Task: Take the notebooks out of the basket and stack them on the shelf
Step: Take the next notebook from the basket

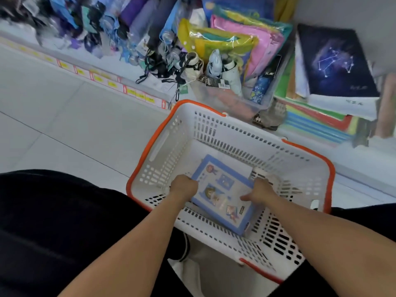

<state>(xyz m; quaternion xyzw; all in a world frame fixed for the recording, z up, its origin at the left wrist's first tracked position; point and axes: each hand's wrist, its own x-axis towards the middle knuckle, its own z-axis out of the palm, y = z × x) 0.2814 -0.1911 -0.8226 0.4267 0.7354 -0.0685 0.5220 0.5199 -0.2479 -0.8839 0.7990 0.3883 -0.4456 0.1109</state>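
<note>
A white basket [216,129] with an orange rim stands on the floor in front of me. Inside lies a blue-edged notebook [222,189] with cartoon figures on its cover. My left hand [183,188] grips the notebook's left edge, fingers curled round it. My right hand [260,192] holds the right edge, thumb on the cover. More white paper shows under the notebook at the basket's far side. On the low shelf at the upper right lies a stack of notebooks, topped by a dark constellation-cover notebook [334,61].
A clear bin [244,99] of bright plastic folders and folded umbrellas [192,65] stands on the shelf behind the basket. Coloured folders [317,123] lie under the notebook stack. Price labels [111,82] run along the shelf edge. Pale floor tiles spread to the left. My dark-clothed knees flank the basket.
</note>
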